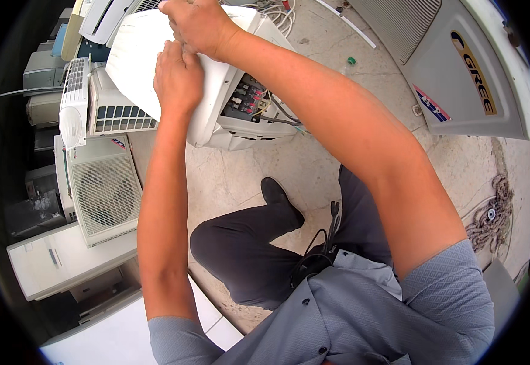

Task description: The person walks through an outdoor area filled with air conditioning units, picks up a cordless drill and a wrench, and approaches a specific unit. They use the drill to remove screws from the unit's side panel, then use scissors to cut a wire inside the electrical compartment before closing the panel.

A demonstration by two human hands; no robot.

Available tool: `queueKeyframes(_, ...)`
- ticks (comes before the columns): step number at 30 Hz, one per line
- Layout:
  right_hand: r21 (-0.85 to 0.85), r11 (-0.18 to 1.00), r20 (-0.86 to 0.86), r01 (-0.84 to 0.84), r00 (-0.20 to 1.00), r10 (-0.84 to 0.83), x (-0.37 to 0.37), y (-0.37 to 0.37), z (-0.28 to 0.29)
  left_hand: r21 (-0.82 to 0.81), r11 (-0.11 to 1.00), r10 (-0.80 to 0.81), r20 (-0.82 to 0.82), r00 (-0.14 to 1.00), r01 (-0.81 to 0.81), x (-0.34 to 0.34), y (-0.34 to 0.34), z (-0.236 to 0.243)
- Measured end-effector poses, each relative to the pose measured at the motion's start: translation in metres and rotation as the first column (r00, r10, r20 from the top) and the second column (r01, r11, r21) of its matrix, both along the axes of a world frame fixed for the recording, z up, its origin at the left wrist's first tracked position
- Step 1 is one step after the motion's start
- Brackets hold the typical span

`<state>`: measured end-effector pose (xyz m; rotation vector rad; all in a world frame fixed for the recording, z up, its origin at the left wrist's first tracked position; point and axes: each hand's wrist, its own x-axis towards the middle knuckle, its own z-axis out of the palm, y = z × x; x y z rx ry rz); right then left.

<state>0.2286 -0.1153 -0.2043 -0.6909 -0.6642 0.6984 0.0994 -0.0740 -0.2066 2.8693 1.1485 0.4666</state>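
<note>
A white outdoor air-conditioner unit (216, 121) stands in front of me, its pale top panel (137, 58) facing up. On its near right side an opening shows a terminal block (245, 99) with wires. My left hand (180, 79) rests over the panel, fingers curled and closed. Just beyond it, my right hand (201, 27) is closed in a fist-like grip, close against the left one. Whatever the fingers hold is hidden between and under the hands.
Several old air-conditioner units crowd the left, including one with a round fan grille (106, 196). A large grey unit (459, 67) stands at the right. A tangled rope (492, 213), a green bottle cap (351, 61) and a white strip (353, 27) lie on the concrete floor.
</note>
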Motion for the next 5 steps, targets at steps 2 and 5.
queueKeyframes(2,0.092,0.952,0.272,0.291,0.913,-0.305,0.000,-0.007,-0.011,-0.009,1.000,-0.004,0.024,1.000,0.005,-0.004,0.006,-0.002)
queueKeyframes(5,0.260,0.814,0.482,0.519,0.661,-0.575,0.008,-0.021,-0.023,0.034,0.998,-0.048,0.047,0.998,0.047,-0.009,0.013,-0.010)
